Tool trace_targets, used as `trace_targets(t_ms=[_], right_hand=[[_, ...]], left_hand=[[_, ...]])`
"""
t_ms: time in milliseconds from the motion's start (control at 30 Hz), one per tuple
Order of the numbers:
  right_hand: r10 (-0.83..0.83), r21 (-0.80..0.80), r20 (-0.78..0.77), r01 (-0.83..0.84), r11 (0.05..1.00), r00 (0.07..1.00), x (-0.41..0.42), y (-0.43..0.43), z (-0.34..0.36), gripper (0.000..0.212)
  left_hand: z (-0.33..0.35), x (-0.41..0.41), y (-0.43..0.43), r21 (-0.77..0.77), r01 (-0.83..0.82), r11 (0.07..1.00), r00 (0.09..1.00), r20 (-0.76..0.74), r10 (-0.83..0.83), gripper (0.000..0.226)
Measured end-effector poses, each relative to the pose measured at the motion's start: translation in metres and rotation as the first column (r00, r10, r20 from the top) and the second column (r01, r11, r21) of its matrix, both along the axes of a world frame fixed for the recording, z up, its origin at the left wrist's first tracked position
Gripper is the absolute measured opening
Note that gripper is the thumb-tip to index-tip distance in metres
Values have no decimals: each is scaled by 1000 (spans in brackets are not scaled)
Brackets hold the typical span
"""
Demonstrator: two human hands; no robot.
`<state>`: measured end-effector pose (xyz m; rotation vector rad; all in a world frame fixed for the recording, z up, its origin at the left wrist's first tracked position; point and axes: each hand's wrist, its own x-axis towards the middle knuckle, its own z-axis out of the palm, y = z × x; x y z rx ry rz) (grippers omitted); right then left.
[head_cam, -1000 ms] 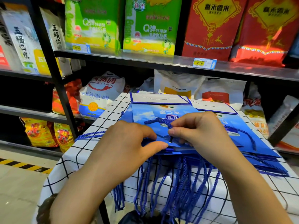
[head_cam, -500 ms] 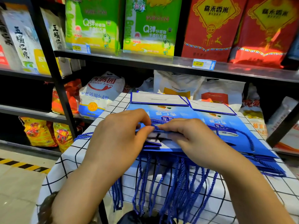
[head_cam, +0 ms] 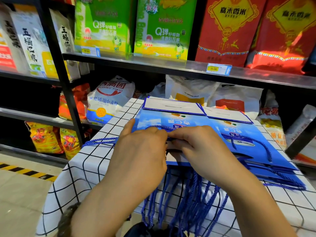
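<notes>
Flat-folded glossy blue paper carrier bag [head_cam: 186, 119]: lies topmost on a stack of matching blue bags [head_cam: 277, 175], printed face up, mouth toward the viewer. Its white, blue-edged base flap [head_cam: 172, 106] is folded flat at the far end. A blue twisted-rope handle [head_cam: 159, 128] lies across the face. The left hand [head_cam: 142, 151] and right hand [head_cam: 200, 147] pinch the near mouth edge, which is parted slightly.

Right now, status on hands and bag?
Left hand, right hand pinch near edge of top blue bag. Bag flat on stack. Rope handles dangle over table edge.
</notes>
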<state>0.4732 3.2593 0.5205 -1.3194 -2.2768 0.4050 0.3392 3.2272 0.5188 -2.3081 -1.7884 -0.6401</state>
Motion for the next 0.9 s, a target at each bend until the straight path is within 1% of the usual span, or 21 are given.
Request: trace_targets(t_ms=[33, 133, 200, 300, 367, 433, 533, 600, 633, 667, 733, 800, 833, 900], right_hand=[[-2, 4, 5, 2, 1000, 1000, 0, 0, -1, 18], [-24, 12, -5, 24, 1000, 1000, -1, -4, -2, 15], [-30, 16, 9, 30, 999, 999, -3, -8, -1, 14], [-40, 29, 89, 37, 999, 995, -6, -14, 2, 17], [-67, 44, 146, 61, 997, 987, -9, -18, 2, 16], [-95, 73, 174, 84, 994, 980, -12, -20, 1, 25], [-135, 108, 174, 117, 987, 975, -11, -22, -2, 29], [-130, 121, 209, 106, 987, 969, -10, -22, -2, 27], [-118, 120, 214, 94, 988, 970, -9, -21, -2, 25], [-112, 113, 180, 93, 989, 977, -8, -21, -1, 23], [-112, 94, 45, 107, 990, 993, -5, -22, -2, 19], [-106, 87, -65, 112, 990, 992, -3, -23, -6, 16], [-105, 87, -98, 113, 990, 990, -2, -23, -9, 15], [-107, 87, -132, 119, 989, 985, -1, -24, -13, 13]], left_hand=[[-4, -4, 1, 53, -6, 999, 1000, -11, 6, 11], [0, -7, 0, 48, -4, 999, 998, -57, 7, 11], [1, -8, 0, 29, -4, 1000, 998, -60, 6, 15], [1, -12, 0, 0, 8, 1000, 994, -111, -8, 18], [-1, -13, 1, -12, 16, 1000, 996, -90, -17, 26], [-1, -14, 0, -22, 29, 999, 997, -71, -30, 32], [-4, -18, -1, -31, 105, 994, 991, 88, -102, 34], [-10, -21, -2, -30, 137, 990, 985, 105, -133, 30], [-15, -24, 0, -22, 152, 988, 979, 137, -147, 29], [-19, -26, 0, -19, 163, 986, 967, 200, -156, 31], [-20, -29, 0, -32, 179, 983, 913, 378, -154, 35], [-15, -34, 1, -41, 161, 986, 841, 529, -115, 29], [-12, -35, 3, -47, 143, 989, 805, 586, -89, 27], [-8, -34, 8, -65, 115, 991, 759, 649, -46, 32]])
